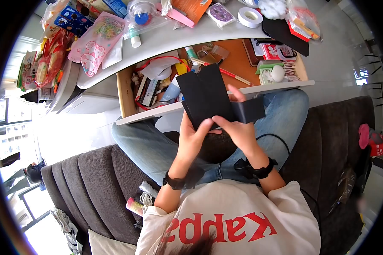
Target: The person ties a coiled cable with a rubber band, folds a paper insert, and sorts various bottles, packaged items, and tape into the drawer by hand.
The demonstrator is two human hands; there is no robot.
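Observation:
A flat black folder-like thing [206, 93], perhaps card, is held up over my lap in front of the open drawer [302, 81]. It has a large panel with a small notch in its top edge. A smaller black piece [250, 110] sticks out on the right; I cannot tell whether it is joined on. My left hand [194, 135] grips the lower left edge, thumb in front and fingers mostly hidden behind. My right hand [239, 129] pinches the lower right part, one finger showing behind the smaller piece.
The drawer holds a red-and-white stick [227, 74], cotton swabs [290, 71] and several small items. On the desk [161, 42] lie a pink pouch [95, 46], a tape roll [250, 18] and plastic bags. A dark sofa [102, 178] surrounds me. A black cable [281, 139] runs by my leg.

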